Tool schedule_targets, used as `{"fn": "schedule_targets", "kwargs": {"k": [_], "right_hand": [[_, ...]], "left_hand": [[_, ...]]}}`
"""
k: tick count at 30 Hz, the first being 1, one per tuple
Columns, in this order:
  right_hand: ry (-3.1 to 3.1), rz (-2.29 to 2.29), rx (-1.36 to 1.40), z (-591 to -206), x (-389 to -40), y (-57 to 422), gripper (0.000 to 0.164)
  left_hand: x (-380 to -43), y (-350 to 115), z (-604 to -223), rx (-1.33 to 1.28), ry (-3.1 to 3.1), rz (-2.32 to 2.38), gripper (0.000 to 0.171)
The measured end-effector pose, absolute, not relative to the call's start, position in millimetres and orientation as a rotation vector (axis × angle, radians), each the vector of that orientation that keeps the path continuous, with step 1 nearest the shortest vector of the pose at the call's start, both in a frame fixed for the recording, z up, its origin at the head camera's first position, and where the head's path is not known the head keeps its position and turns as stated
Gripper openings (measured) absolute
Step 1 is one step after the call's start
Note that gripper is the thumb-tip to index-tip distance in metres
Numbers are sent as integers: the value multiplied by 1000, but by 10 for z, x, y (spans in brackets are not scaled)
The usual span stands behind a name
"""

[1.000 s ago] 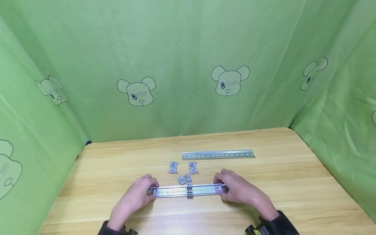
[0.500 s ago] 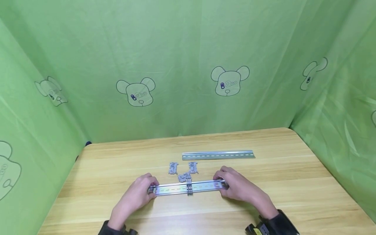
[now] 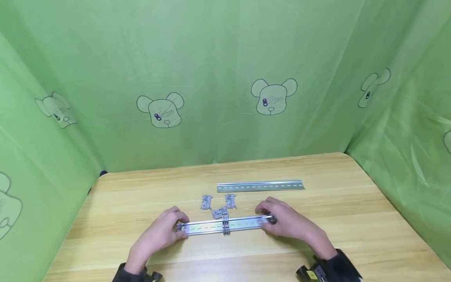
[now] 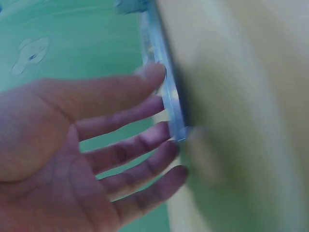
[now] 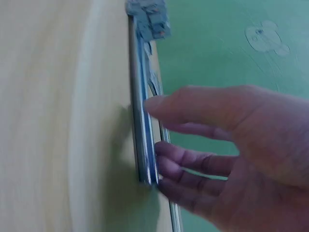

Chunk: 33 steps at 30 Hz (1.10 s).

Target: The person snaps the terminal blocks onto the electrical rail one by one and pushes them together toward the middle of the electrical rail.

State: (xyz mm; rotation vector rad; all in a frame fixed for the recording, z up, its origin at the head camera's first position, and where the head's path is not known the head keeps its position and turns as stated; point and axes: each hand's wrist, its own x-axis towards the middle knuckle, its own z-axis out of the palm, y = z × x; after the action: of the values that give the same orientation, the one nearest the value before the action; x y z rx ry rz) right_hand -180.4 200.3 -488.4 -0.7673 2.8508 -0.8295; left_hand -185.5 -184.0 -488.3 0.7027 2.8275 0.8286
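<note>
Pinching the left end of the front slotted DIN rail (image 3: 213, 226) with the left hand (image 3: 158, 231), thumb on the near edge and fingertips on the far edge. Pinching the right end of that same rail with the right hand (image 3: 287, 219) in much the same way, only lightly, with the fingers spread a bit apart in the right wrist view. Lying flat, side to side, near the front of the wooden table (image 3: 225, 258), between both hands.

Standing up close together on the middle of the front rail, like thin slices: grey clipped-on terminal blocks (image 3: 226, 224), too small to count for sure. Lying just behind them, a bit crooked: one loose grey terminal block (image 3: 219, 213), maybe touching them, but too small to tell. Resting farther back, side by side with a gap between: a left grey terminal block (image 3: 206, 202) and a right grey terminal block (image 3: 230, 201).

Lying behind all of these, a little to the right: a back slotted DIN rail (image 3: 260, 186), shiny and bare. Hanging around the table: a green cloth (image 3: 218, 133) with animal heads drawn on it. Showing at the wrists: dark sleeves (image 3: 340, 267).
</note>
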Motion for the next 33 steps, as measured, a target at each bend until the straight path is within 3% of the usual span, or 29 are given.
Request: {"fn": "schedule_targets", "kwargs": {"k": [7,21,33], "right_hand": [[2998,-871,-707,-4850,-1991,2250,52],[3108,-660,-603,-4931,-2453,2780,66],[3073,-630,-519,-5017,-2575,2791,55]], "left_hand": [[-2184,-1582,-4662,705,2843,826,32],[-2998,-831,-4596,915,2714,692,48],[-3207,-637,-4747,895,2672,566,45]]}}
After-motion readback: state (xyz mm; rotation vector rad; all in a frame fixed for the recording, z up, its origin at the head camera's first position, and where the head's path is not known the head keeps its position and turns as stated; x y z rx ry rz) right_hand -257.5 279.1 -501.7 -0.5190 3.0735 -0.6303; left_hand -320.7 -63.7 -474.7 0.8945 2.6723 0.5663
